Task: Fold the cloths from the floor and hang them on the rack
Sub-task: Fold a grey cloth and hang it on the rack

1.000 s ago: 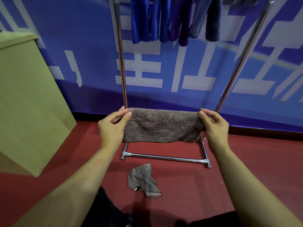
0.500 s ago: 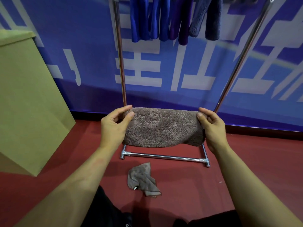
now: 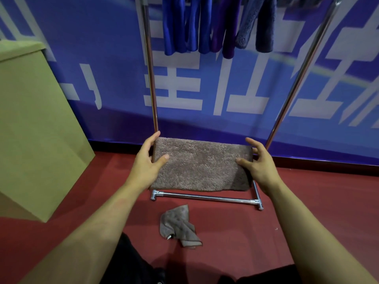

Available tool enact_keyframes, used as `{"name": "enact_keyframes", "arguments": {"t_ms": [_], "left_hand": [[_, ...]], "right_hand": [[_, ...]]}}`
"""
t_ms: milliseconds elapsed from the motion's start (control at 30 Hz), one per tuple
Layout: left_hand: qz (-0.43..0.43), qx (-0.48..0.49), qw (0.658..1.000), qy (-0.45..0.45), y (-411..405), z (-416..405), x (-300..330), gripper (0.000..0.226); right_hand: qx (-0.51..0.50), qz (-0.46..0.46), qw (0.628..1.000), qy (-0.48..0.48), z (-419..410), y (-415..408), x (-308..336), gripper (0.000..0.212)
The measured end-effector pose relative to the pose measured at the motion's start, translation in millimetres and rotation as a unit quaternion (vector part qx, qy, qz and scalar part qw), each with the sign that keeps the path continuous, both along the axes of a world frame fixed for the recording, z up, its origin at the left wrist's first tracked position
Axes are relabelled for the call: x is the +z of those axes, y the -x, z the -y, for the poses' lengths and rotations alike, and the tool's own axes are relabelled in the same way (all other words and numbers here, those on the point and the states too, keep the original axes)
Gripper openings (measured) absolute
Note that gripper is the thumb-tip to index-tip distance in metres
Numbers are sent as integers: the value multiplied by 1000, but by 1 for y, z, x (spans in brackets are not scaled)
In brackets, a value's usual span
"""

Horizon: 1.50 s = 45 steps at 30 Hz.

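I read moderate, even overhead lighting. Soft shadow pools on the red floor (image 3: 307, 201) near the bottom edge. Rack poles (image 3: 150, 68) carry thin glare streaks and lean outward with wide-angle distortion. Focus is slightly soft throughout.

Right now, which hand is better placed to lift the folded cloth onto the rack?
Left, probably. The left hand grips the cloth with thumb on its front and fingers behind, right beside the rack pole. The right hand looks looser, fingers spread.
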<state>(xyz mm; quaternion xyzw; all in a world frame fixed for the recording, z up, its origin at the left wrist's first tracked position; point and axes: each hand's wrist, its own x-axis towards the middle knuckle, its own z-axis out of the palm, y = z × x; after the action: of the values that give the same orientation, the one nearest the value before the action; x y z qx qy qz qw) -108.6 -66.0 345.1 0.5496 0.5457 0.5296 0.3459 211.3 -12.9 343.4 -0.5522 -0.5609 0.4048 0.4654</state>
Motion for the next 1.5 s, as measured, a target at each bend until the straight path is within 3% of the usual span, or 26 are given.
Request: {"name": "enact_keyframes", "arguments": {"t_ms": [200,267,333,433,700,800,1033,1300,1400,1500], "left_hand": [[57,29,998,26,-1,-3,-4,96],[92,35,994,50,0,-6,-10,103],[135,42,986,88,1,-9,-15,103],[215,43,965,142,3,-15,-20,93],[330,-10,914,236,17,-11,-24,53],[332,-45,906,258,21,-7,-22,35],[322,-38,912,253,23,-4,-25,34],[158,-26,964,213,16,-4,-30,19],[101,1,978,185,16,-5,-29,18],[72,58,986,137,15,-4,-27,29]], "right_hand": [[-51,-132,986,87,-12,-3,-8,97],[-44,-209,968,134,-13,-5,-9,90],[-28,-230,960,159,-10,-5,-7,67],[-15,-234,956,177,-10,-7,-11,42],[34,-202,953,225,-9,-5,-16,35],[49,-217,947,233,-8,-5,-17,40],[55,-188,944,265,-3,-3,-18,54],[1,-3,982,189,2,-1,-17,64],[-23,74,990,118,0,-3,-16,56],[-43,74,994,61,-3,-4,-18,31]]}}
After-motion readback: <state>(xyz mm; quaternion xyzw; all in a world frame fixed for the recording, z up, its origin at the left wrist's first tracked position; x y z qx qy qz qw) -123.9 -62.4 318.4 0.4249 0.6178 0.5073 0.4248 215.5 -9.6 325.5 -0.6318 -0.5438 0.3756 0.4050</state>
